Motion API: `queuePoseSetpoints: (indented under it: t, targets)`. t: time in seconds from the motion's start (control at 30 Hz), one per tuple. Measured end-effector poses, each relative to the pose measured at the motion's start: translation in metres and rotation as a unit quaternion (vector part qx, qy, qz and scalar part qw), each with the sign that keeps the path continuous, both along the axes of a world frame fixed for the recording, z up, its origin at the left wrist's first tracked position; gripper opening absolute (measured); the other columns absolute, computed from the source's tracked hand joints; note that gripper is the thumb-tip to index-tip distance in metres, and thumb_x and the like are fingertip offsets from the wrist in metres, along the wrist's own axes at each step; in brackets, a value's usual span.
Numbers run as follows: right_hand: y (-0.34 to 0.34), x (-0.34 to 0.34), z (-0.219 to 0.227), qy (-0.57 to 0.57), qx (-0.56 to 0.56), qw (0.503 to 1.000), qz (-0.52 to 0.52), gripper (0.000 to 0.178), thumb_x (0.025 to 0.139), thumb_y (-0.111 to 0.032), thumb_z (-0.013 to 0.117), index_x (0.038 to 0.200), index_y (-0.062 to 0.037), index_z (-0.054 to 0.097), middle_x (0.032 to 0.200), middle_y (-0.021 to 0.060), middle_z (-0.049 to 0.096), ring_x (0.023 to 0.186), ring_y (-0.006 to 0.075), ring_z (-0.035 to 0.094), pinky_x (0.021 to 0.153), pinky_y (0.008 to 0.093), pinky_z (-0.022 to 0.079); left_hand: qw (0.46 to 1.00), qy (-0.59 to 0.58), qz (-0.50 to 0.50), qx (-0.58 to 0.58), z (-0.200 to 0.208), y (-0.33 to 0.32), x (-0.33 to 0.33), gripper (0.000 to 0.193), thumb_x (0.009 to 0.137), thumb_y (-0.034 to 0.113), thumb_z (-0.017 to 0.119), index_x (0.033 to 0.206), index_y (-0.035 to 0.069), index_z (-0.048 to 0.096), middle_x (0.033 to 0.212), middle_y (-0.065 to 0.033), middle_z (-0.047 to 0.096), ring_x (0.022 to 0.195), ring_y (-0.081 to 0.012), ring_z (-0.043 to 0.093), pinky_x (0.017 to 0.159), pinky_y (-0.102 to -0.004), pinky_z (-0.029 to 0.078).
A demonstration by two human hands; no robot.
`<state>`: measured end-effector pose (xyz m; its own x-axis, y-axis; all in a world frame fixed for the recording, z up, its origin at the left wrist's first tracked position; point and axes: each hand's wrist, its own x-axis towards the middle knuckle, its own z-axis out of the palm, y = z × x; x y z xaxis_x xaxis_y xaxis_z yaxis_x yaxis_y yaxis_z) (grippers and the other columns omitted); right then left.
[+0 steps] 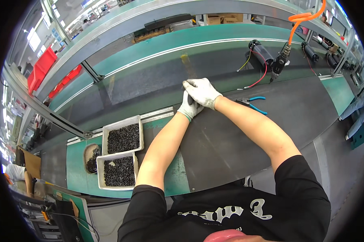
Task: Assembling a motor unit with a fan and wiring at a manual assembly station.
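Two together: white-gloved left hand [190, 109] against white-gloved right hand [203, 93].
Whether either grip holds anything, I cannot tell. Blue-handled metal pliers [246, 102] lie to their right on the dark grey desk [230, 145], a black, red-wired cylinder [262, 53] beyond.

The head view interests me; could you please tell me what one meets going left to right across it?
Red bins, oval bowl, farther white tray, gloved hands, blue-handled pliers, hanging power tool.

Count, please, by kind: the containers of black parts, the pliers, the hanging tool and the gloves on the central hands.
White rectangular trays: 2
Small rounded container: 1
Blue-handled pliers: 1
Hanging tool: 1
White gloves: 2
Total: 7
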<state>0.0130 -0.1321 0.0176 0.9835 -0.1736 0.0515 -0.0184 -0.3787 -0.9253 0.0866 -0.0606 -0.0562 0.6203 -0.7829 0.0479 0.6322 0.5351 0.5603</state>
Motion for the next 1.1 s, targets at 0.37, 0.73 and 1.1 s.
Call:
queuePoseSetpoints:
  t: [0.37,0.73,1.1]
  targets:
    - [0.062,0.006,-0.063,-0.193,-0.454,0.850,-0.184,0.062,0.093,-0.033,0.060,0.144,-0.0017,0.044,0.137,0.0258,0.055,0.133,0.0369,0.049,0.112,0.0416,0.037,0.974,0.131,0.049,-0.176,-0.027,0.018,0.004,0.074,0.094,0.069,0.045,0.135,0.008,0.051,0.135,-0.0200,0.056,0.121,-0.0343,0.055,0.108,-0.0508,0.040]
    - [0.041,0.012,-0.067,-0.119,-0.245,0.962,-0.014,0.077,0.091,-0.048,0.059,0.146,0.0033,0.040,0.152,0.0237,0.039,0.148,0.0336,0.028,0.122,0.0422,0.021,0.992,0.095,0.070,-0.041,-0.023,0.023,0.010,0.072,0.095,0.062,0.044,0.127,-0.002,0.055,0.120,-0.0211,0.063,0.111,-0.0362,0.059,0.104,-0.0501,0.044]
    - [0.030,0.011,-0.079,-0.080,-0.062,0.994,-0.029,0.063,0.098,-0.043,0.057,0.133,0.0087,0.054,0.144,0.0260,0.048,0.141,0.0359,0.039,0.118,0.0403,0.028,0.990,0.070,0.117,0.020,-0.023,0.016,0.012,0.039,0.100,0.038,0.046,0.111,0.003,0.060,0.100,-0.0134,0.068,0.092,-0.0267,0.065,0.084,-0.0418,0.054]
